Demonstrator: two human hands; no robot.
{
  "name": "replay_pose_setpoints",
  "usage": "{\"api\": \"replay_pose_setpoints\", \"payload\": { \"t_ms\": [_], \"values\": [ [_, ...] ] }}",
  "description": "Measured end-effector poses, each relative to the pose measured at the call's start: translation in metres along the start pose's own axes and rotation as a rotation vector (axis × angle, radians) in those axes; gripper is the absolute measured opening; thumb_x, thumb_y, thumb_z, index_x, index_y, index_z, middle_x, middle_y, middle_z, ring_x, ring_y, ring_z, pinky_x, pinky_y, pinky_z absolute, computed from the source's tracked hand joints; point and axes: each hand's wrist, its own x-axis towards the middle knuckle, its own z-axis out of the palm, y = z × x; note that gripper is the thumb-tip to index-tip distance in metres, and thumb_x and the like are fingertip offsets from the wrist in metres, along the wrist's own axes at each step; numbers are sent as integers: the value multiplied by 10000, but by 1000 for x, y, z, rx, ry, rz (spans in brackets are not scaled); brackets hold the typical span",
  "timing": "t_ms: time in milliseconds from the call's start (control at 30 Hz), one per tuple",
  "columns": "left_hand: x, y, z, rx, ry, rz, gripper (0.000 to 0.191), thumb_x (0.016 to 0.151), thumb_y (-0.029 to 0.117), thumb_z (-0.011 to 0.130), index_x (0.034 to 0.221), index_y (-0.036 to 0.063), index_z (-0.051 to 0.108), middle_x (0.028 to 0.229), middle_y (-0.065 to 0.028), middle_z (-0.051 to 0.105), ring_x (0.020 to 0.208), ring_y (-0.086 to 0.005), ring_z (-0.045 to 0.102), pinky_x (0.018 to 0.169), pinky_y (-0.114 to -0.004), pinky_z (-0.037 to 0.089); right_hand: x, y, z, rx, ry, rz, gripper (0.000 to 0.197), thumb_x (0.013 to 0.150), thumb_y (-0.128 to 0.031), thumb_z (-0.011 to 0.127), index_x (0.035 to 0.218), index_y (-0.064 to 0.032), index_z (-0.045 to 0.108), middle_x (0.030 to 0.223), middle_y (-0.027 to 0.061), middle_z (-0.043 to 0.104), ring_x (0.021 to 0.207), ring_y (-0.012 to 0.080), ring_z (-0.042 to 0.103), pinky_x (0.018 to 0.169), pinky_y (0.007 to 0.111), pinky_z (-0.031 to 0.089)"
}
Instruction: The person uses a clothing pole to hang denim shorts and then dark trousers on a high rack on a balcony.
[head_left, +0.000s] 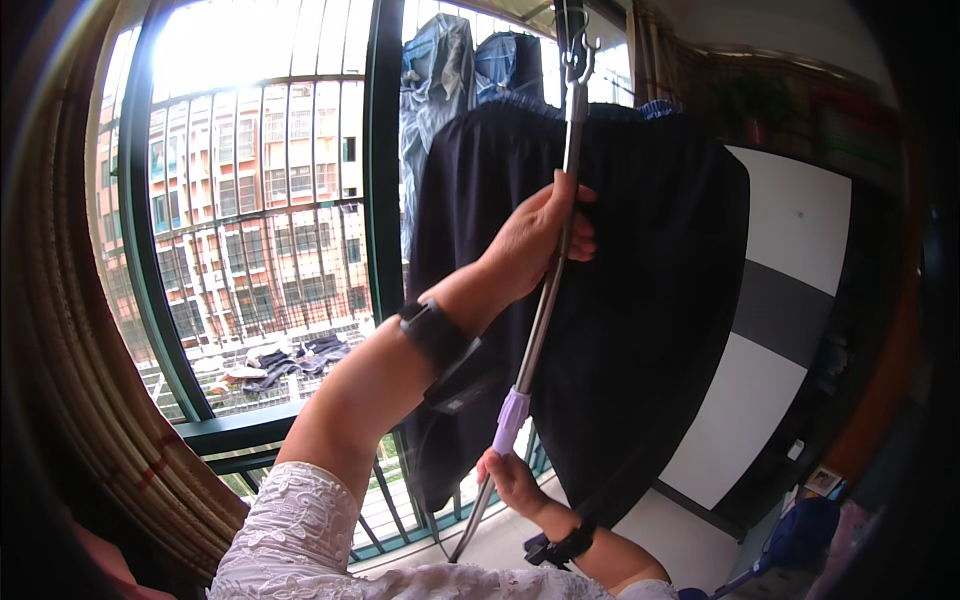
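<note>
My left hand (536, 232) is closed around the upper metal shaft of a telescopic clothes pole (545, 315). Just under the pole's lilac plastic collar, my right hand (514, 480) grips the lower shaft. At the top, the pole's forked hook (580, 56) meets a metal hanger hook; whether it bears the weight cannot be told. A large pair of black trousers or shorts (645, 262) with a blue gathered waistband hangs right behind the pole. Dark bands with devices sit on both my forearms.
A green-framed window (386, 172) with metal bars stands at left, beside a brown striped curtain (60, 337). Grey-blue garments (439, 90) hang beyond the frame, and laundry (292, 364) lies on an outside rack. At right are a white and grey cabinet (795, 225) and a blue object (799, 532).
</note>
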Motion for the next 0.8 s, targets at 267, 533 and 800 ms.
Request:
{"api": "replay_pose_setpoints", "payload": {
  "t_ms": [267,533,800],
  "values": [
    [-81,-82,-30,155,45,6,524,951,407,382,1330,47,340,1080,-43,526,1013,-136,502,921,-290,395,31,-24,-28,228,293,22,432,950,-376,419,632,-83,413,507,12,427,435,101,427,428,239,350],
    [-222,-233,-69,207,-82,-449,484,980,386,305,1261,18,444,1171,-91,530,1131,-153,460,978,-282,344,145,-81,-54,174,243,-94,371,945,-366,442,675,-114,402,463,-12,421,371,81,417,368,216,338],
    [-197,-254,-95,-22,97,-425,314,978,275,362,1104,7,465,806,-51,564,779,-137,590,761,-273,485,304,-126,-83,140,262,-274,376,911,-410,497,727,-91,422,461,-4,415,347,89,419,334,229,348]
  ]
}}
